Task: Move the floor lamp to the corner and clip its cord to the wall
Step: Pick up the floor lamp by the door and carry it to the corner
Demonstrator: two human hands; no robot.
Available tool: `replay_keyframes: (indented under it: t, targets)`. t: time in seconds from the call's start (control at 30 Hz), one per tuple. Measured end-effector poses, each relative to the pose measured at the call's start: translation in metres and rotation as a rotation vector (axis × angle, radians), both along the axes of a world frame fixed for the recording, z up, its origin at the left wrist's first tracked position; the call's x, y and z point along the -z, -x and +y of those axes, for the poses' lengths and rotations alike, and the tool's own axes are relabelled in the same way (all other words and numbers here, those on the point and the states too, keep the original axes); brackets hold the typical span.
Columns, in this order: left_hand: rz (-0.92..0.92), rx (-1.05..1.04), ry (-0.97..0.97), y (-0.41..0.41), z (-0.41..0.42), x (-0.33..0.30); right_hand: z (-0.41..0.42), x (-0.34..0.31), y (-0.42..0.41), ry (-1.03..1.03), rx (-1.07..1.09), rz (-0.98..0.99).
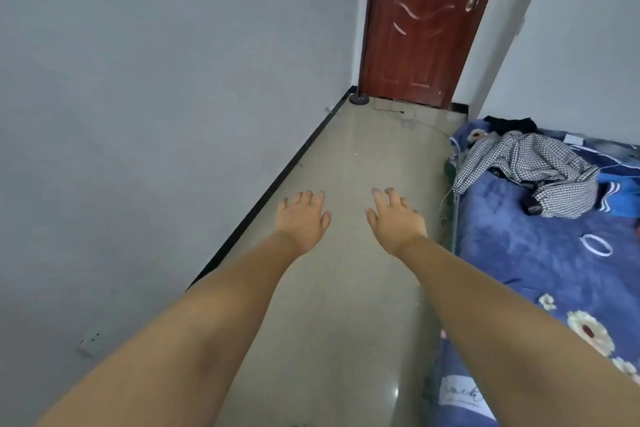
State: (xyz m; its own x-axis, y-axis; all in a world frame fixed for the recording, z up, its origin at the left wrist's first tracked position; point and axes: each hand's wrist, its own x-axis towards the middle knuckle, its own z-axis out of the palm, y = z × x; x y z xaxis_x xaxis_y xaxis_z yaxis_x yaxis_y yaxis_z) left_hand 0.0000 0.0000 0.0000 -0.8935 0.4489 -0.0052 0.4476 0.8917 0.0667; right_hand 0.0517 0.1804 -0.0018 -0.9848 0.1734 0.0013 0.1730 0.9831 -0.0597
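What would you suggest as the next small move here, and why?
Probably walk forward toward the lamp base by the door: both the left hand and right hand are empty, and the cord lies loose on the floor.

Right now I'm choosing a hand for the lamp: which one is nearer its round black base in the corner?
Left. The left hand is nearer the round black base; the right hand is farther right, by the blue bed.

Your bare arms stretch straight forward side by side, palms down, your left hand (304,219) and right hand (396,218) held apart, fingers loosely spread and slightly curled, gripping nothing.
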Motion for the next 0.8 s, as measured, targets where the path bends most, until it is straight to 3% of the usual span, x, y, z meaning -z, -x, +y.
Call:
replay_keyframes:
  t: [0.27, 0.37, 0.6, 0.8]
  targets:
    - [0.023, 0.094, -0.01, 0.123, 0.021, -0.019, 0.025, -0.008, 0.097, 0.094, 0.197, 0.007]
    - [-0.027, 0.088, -0.015, 0.142, 0.036, -0.019, 0.035, -0.007, 0.112, 0.073, 0.18, 0.013]
    - [-0.025, 0.205, -0.069, 0.254, 0.148, -0.023, 0.132, -0.004, 0.214, 0.069, 0.257, 0.044]
    - [-0.013, 0.156, -0.092, 0.379, 0.233, -0.03, 0.23, -0.019, 0.331, 0.036, 0.216, 0.033]
